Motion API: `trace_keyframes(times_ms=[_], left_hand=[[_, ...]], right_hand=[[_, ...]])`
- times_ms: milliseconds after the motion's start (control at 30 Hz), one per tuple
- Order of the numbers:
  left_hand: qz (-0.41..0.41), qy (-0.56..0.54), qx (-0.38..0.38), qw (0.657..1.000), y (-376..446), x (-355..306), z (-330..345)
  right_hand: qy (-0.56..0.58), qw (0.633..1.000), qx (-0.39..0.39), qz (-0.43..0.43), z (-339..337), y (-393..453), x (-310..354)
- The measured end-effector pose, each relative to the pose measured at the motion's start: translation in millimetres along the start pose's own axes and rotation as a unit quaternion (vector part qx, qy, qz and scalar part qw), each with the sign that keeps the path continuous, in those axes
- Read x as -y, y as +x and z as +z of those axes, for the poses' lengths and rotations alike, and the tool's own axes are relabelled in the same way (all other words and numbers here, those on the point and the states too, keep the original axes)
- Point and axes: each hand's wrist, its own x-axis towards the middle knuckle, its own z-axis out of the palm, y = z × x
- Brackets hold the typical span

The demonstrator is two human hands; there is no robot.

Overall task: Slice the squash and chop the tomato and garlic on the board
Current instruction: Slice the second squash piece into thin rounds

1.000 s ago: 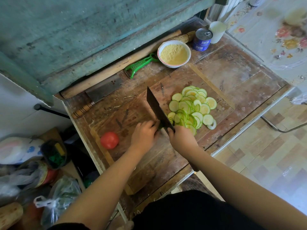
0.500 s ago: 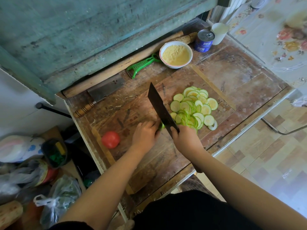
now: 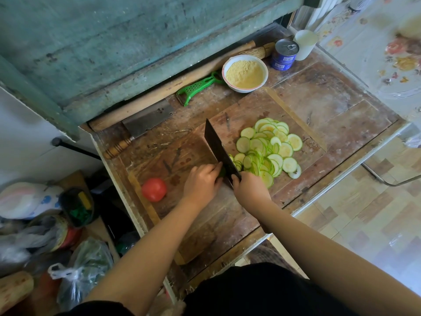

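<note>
As it stands at the bench, largest first:

Board (image 3: 205, 226): lies across the worn bench, long side toward the person, so both hands reach its middle.
Slices (image 3: 267, 149): thin green-rimmed rounds heaped on the board's right half, just beyond the blade, likely where each cut falls away.
Cleaver (image 3: 218, 150): dark blade on edge, tip pointing away, set between stub and slices.
Left hand (image 3: 201, 182): fingers curled down over the squash stub, pinning it, knuckles toward the blade.
Right hand (image 3: 250, 190): wrapped round the cleaver's handle, which it hides.
Tomato (image 3: 154, 189): whole, at the board's left edge, apart from the cutting, seemingly waiting its turn.
Squash (image 3: 221, 172): only a small dark-green end shows at the left fingertips, touching the blade; slicing looks nearly finished.
Garlic: not seen.
</note>
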Motion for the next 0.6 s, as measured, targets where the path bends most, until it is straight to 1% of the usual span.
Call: trace_keyframes(times_ms=[167, 300, 600], left_hand=[[0.003, 0.001, -0.011, 1.000, 0.7, 0.3, -2.2], [0.005, 0.012, 0.001, 1.000, 1.7, 0.0, -3.9], [0.004, 0.013, -0.012, 1.000, 1.3, -1.0, -5.2]], right_hand=[[0.015, 1.000, -0.016, -0.022, -5.9, -6.9, -5.2], [0.014, 0.999, -0.032, -0.041, -14.6, -14.2, -5.2], [-0.001, 0.999, -0.017, -0.032, -15.0, -12.1, -2.4]])
